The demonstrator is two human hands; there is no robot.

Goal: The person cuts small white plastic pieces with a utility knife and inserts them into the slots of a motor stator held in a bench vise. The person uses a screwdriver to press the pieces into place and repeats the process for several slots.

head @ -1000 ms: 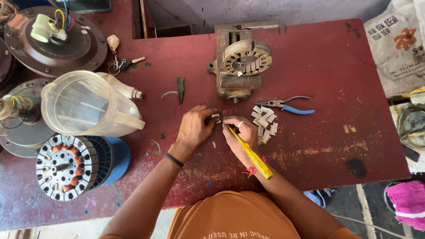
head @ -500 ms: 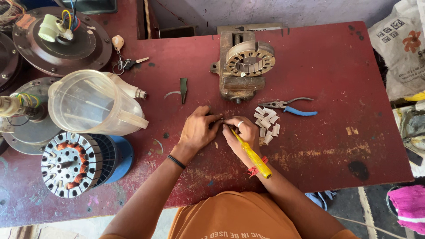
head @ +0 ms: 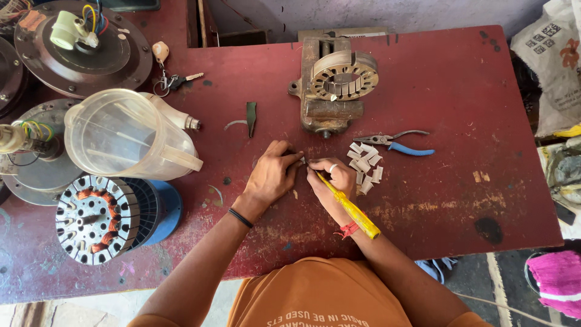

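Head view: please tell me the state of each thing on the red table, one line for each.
left hand: pinching a small piece
right hand: gripping yellow screwdriver
pliers: lying closed
clear jug: on its side, empty
white slips: loose pile
metal stator ring: set on a vise
wound stator: lying flat

White printed sack (head: 548,66) at far right beside red table (head: 460,91), black and orange markings.

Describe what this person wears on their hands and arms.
Both arms are bare below an orange shirt. The left hand has a thin black band at the wrist. The right hand wears a pale ring and a red thread at its wrist.
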